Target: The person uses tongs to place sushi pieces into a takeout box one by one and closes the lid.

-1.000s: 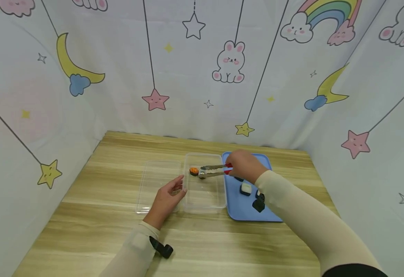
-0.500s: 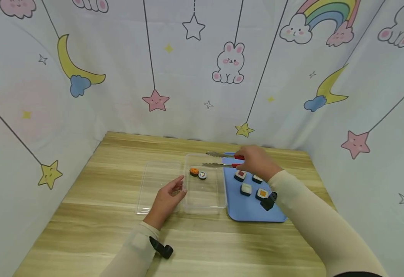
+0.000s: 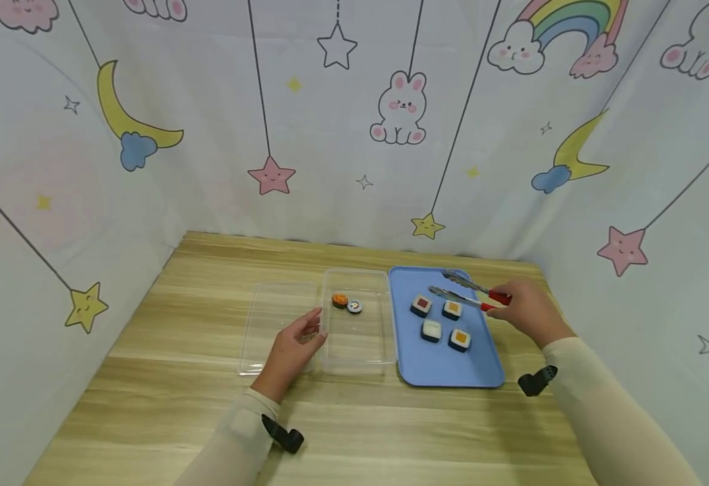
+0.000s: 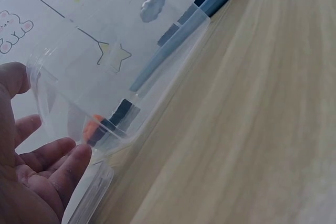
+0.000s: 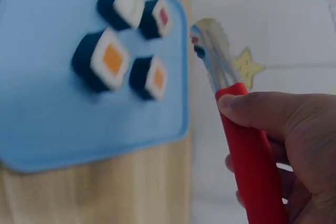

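Note:
My right hand [image 3: 530,312] grips metal tongs [image 3: 459,297] by their red handles. The tongs' arms stand apart over the far part of the blue tray [image 3: 445,370], with nothing between the tips. Several toy sushi rolls lie beneath, among them a red-centred roll [image 3: 421,305] and an orange-centred roll [image 3: 460,339]. My left hand [image 3: 287,351] touches the left wall of a clear plastic box [image 3: 360,347], its fingers loosely bent. Inside the box, an orange-topped sushi piece [image 3: 339,301] sits beside a small round roll [image 3: 355,306].
A clear lid or second shallow clear piece [image 3: 263,337] lies left of the box, partly behind my left hand. Box and tray stand side by side on the wooden table [image 3: 354,432]. A patterned curtain [image 3: 330,202] closes off the back and sides.
The tongs let go of the round roll in the box and spread apart. My right hand carried them right, over the tray. My left hand stayed at the box.

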Motion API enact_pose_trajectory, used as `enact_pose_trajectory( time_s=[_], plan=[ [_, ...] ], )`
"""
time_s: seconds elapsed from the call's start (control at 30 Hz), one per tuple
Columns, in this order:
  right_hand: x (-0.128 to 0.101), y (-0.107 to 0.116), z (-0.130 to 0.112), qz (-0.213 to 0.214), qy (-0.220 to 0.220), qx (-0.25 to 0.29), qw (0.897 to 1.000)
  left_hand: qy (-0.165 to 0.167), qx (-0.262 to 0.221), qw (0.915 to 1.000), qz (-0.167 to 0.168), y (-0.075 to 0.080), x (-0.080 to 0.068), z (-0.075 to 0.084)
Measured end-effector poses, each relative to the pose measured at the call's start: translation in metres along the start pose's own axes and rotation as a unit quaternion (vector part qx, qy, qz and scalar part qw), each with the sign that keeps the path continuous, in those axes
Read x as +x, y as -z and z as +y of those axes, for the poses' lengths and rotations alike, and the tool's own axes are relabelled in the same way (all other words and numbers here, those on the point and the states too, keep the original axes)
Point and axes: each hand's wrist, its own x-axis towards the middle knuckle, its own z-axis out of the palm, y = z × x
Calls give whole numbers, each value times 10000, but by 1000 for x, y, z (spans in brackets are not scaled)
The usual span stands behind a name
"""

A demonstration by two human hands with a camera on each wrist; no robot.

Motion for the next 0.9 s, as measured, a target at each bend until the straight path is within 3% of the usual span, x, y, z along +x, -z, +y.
enact_pose_trajectory(
  time_s=[0.17,0.3,0.9],
  plan=[
    [-23,-8,35,87,-213,115,9997,45,63,10000,-11,0,-1,1],
    [-34,-15,48,69,-262,175,9995,95,117,9999,-18,0,-1,1],
    [-43,-28,48,67,-415,256,9988,87,121,9999,-33,0,0,1]
  ],
)
